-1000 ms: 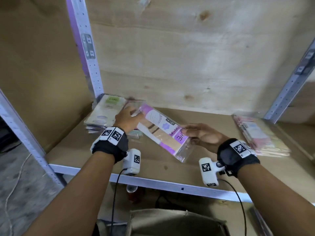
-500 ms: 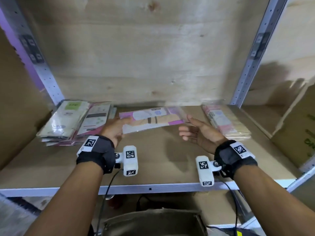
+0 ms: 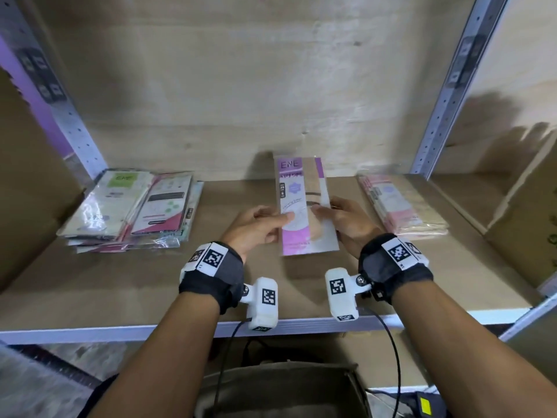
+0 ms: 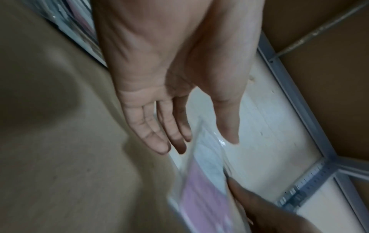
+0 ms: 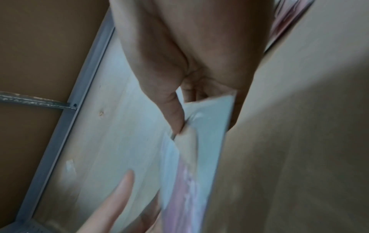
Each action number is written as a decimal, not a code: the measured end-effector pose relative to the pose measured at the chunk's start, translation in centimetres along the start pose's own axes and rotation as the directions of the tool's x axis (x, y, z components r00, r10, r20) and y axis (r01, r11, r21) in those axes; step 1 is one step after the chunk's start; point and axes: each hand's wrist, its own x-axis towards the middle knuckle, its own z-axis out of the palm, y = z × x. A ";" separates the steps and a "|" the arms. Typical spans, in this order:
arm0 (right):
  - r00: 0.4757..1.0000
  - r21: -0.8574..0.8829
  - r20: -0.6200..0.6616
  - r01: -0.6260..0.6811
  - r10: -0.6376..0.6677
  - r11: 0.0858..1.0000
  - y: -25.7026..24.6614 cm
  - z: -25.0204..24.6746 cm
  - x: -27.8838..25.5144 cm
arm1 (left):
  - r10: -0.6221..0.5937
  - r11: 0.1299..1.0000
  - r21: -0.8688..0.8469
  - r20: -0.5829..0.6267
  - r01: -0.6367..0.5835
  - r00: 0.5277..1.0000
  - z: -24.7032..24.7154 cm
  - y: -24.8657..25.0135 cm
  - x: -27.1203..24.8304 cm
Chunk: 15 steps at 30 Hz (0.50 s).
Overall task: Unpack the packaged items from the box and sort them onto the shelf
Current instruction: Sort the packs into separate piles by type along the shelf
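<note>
A long purple-and-white packet (image 3: pixel 301 188) in clear wrap is held lengthwise over the middle of the wooden shelf (image 3: pixel 120 282), its "ENE" end towards the back wall. My left hand (image 3: pixel 262 224) pinches its left edge, thumb on the front. My right hand (image 3: pixel 340 215) pinches the right edge. In the left wrist view the packet (image 4: pixel 201 181) sits between the thumb and the nearly straight fingers of my left hand (image 4: pixel 203 145). In the right wrist view my right hand (image 5: pixel 205 124) has its thumb on the packet (image 5: pixel 199 141), with the fingers behind it.
A stack of green, white and pink packets (image 3: pixel 129 212) lies at the shelf's left. A pink stack (image 3: pixel 398 206) lies at its right, beside a metal upright (image 3: pixel 446 95). A cardboard box (image 3: pixel 527 221) stands further right. An open brown box (image 3: pixel 280 387) sits below the shelf edge.
The packet has turned from lying crosswise to pointing at the back wall. My right hand, open half a second ago, now holds its right edge. The head view has shifted right.
</note>
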 end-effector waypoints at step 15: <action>0.962 -0.455 0.262 0.055 0.074 0.889 0.8 -1.6 0.2 | 0.155 0.985 0.128 -0.399 -0.113 0.904 -7.3 -0.4 2.3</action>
